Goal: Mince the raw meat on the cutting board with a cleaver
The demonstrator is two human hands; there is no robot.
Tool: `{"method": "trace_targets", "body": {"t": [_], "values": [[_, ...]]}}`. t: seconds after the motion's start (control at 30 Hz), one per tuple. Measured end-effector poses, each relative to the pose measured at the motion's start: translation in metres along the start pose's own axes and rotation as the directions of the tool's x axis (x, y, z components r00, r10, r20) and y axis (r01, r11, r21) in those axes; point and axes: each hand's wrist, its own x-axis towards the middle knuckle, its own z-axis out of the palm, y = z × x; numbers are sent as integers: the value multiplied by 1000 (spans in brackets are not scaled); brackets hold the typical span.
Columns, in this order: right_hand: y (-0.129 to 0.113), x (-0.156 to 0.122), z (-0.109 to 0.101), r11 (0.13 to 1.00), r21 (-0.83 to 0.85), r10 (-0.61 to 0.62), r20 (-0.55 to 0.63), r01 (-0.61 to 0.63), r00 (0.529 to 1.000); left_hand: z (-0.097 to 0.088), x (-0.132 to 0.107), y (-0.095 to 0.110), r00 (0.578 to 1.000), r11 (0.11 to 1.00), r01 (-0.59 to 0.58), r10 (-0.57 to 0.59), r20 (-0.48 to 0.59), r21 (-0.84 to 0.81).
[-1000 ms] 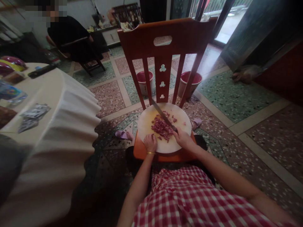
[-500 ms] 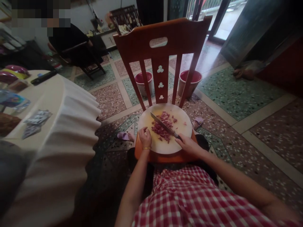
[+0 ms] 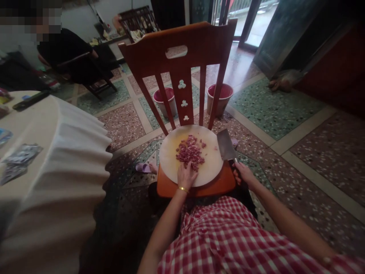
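A round white cutting board [image 3: 168, 167] lies on the seat of a wooden chair. Chopped red meat [image 3: 189, 150] is heaped at the board's middle, with a few bits scattered toward its right side. My left hand [image 3: 186, 176], a gold bangle at its wrist, reaches over the near rim. Its fingers are apart and touch the near edge of the heap, holding nothing that I can see. In my right hand [image 3: 245, 174] is the handle of a cleaver [image 3: 226, 145]. The broad blade points up and away, held just off the board's right edge.
The chair's slatted back [image 3: 176, 42] rises behind the board. Two red-lined buckets [image 3: 165, 102] stand on the floor beyond it. A cloth-covered table [image 3: 71, 144] with packets is at left. Farther back, a person in black [image 3: 65, 49] sits on a chair.
The cleaver has left the meat, swung to the right and now stands off the board's edge. My left hand has moved right onto the meat's near side. The view has shifted right.
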Motion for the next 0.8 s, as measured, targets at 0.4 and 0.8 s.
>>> {"method": "trace_targets", "body": {"t": [0.4, 0.8], "values": [[-21, 34, 72, 995, -95, 62, 317, -34, 947, -15, 72, -1, 985, 968, 124, -147, -92, -219], [-68, 1, 50, 288, -831, -366, 365, 477, 856, -2, 7, 43, 948, 946, -282, 301, 105, -162]]}}
